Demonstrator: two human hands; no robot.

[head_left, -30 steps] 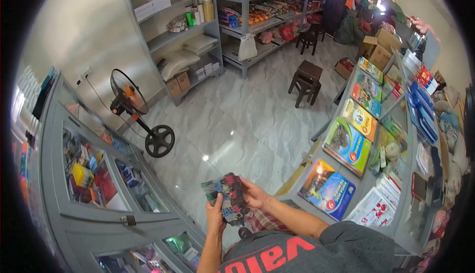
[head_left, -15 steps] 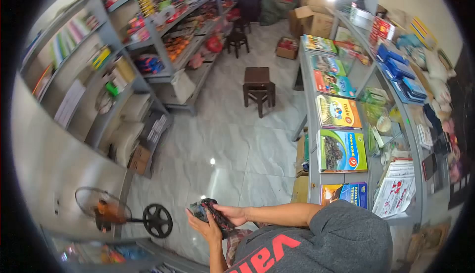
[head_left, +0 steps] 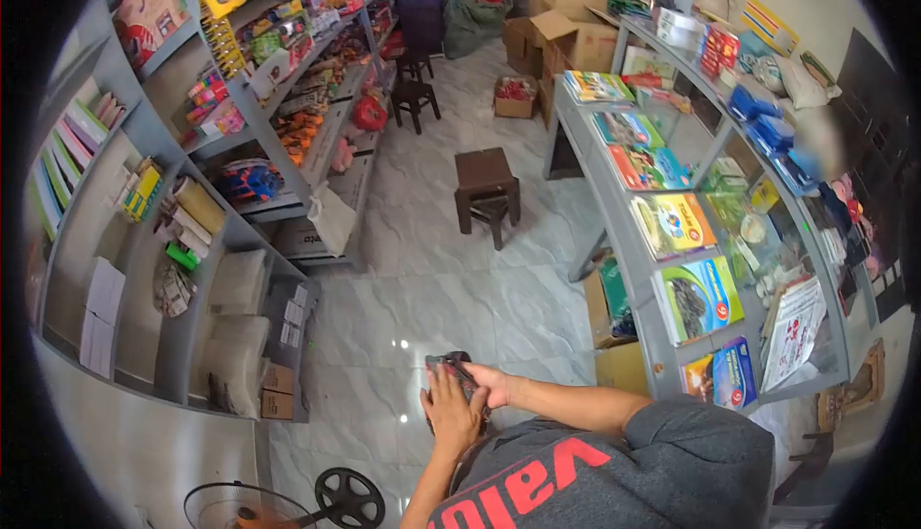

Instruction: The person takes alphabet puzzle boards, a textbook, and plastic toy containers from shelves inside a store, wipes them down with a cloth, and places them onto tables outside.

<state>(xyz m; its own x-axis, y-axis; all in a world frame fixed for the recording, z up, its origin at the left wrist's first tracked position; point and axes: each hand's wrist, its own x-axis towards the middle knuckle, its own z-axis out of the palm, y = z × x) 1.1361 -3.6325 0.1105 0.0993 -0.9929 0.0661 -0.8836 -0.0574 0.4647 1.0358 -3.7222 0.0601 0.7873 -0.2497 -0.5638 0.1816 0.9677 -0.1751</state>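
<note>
My right hand (head_left: 491, 384) is closed around the near right side of a small dark item with a red pattern (head_left: 437, 364), perhaps a pouch; its exact kind cannot be made out. Over its top lies my left hand (head_left: 453, 409), fingers stretched out and close together. The two hands cover most of the item. A dark rounded edge or strap shows at its far end. Both hands are in front of my grey shirt (head_left: 614, 471), above the tiled floor (head_left: 374, 323).
To the right stands a glass-topped counter (head_left: 576, 136) with several textbooks (head_left: 698, 299). Grey shelves (head_left: 251, 260) of goods line the left. A brown stool (head_left: 486, 188) is on the floor ahead. An orange fan (head_left: 247, 515) with a black round base (head_left: 349, 498) lies lower left.
My view has shifted, and the hands with the item appear farther right. My left hand has gone from gripping the item's side to lying flat across its top.
</note>
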